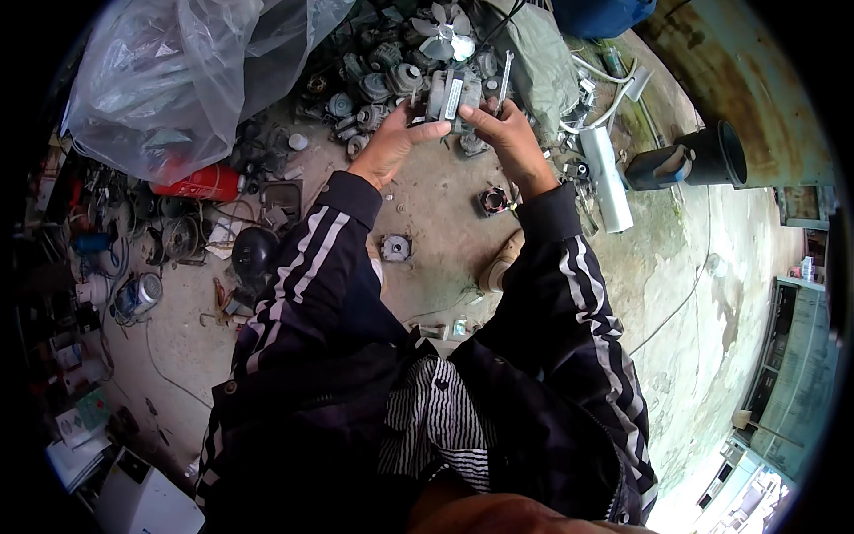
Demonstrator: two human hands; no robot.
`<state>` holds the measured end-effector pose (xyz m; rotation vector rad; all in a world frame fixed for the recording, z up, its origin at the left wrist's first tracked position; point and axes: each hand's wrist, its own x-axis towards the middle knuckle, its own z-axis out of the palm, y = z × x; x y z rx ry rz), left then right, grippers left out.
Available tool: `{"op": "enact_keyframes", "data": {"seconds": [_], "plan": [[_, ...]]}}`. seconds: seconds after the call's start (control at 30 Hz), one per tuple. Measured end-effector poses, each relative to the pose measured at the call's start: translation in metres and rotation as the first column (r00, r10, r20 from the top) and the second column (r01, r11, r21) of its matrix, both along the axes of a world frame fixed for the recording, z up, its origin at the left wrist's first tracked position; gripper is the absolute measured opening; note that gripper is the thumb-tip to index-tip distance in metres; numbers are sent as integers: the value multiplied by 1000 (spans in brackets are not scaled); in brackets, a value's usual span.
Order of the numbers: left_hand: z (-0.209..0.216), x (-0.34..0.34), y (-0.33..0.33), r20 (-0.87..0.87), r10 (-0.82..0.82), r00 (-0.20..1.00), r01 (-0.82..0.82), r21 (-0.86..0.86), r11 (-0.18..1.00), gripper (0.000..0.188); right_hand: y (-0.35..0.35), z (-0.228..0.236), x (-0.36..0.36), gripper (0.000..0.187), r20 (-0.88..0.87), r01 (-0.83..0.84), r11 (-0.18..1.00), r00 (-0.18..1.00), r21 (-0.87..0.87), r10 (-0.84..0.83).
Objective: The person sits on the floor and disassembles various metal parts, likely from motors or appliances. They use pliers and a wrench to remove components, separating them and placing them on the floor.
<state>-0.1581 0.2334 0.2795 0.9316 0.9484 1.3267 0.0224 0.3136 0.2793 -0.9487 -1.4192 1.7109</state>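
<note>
Both my arms reach forward over the concrete floor. Between my hands is a grey metal electric motor [437,96] with a pale label on its face. My left hand [389,149] grips its left side, the thumb lying along the lower edge. On the right, my right hand [511,142] has its thumb pressed on the motor near the label. A silver wrench [506,78] sticks up from the fingers of that same hand. How the far fingers wrap is hidden behind the motor. Below my hands, a square motor end cover [397,247] and a motor stator [492,201] lie on the floor.
A heap of used motors [374,86] sits just beyond my hands, with a metal fan blade [442,32] on top. Clear plastic sheeting [169,89] and a red cylinder [206,182] are at left. A white tube [607,178] and a black bucket [716,153] lie at right.
</note>
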Motion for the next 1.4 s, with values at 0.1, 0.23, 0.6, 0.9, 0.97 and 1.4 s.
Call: {"op": "enact_keyframes", "data": {"seconds": [0.1, 0.23, 0.6, 0.9, 0.97, 1.4], "plan": [[-8, -11, 1, -166, 69, 984, -58, 69, 996, 74, -7, 1, -2, 63, -57, 31, 997, 998, 67, -27], [-31, -55, 14, -668, 354, 655, -429, 57, 901, 73, -19, 7, 6, 72, -43, 176, 966, 984, 187, -171], [3, -29, -1, 329, -168, 929, 314, -464, 828, 76, -32, 14, -4, 75, 266, 66, 646, 876, 761, -403], [-14, -14, 1, 435, 26, 900, 165, -396, 903, 75, -23, 21, -19, 73, 177, 57, 508, 899, 859, -401], [-8, -18, 4, 524, 57, 850, 142, -332, 933, 77, -11, 15, -12, 50, 121, 244, 771, 916, 588, -382], [-2, -47, 4, 537, 90, 839, -17, -138, 990, 66, -58, 6, -22, 31, -204, -116, 987, 975, -115, 90]]}}
